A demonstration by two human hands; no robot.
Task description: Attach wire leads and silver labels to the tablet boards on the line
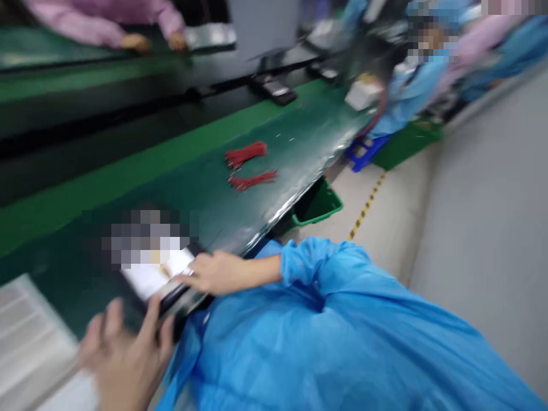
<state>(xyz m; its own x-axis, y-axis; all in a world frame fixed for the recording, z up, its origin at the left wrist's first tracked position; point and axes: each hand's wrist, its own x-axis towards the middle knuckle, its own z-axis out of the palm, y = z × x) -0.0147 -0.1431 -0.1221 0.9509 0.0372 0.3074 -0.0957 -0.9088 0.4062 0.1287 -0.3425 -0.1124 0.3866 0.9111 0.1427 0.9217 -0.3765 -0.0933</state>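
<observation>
A black-framed flat object (145,281) with a white inside lies on the green bench; its far part is blotted out and the rest is blurred. My right hand (216,274) is at its right side, with fingers curled onto the near right edge. Close to the near left corner is my left hand (128,348), its fingers spread; contact with the object cannot be made out. A pale ridged tray (29,331) lies to the left of that hand. Farther along the bench are two bundles of red wires, one thicker (246,153) and one thinner (252,180).
The green bench (201,211) runs away to the upper right beside a dark conveyor strip (77,128). Below its edge stands a green bin (319,202). Dark devices (274,88) and a white box (363,94) sit farther off. Co-workers in pink and blue sleeves are around.
</observation>
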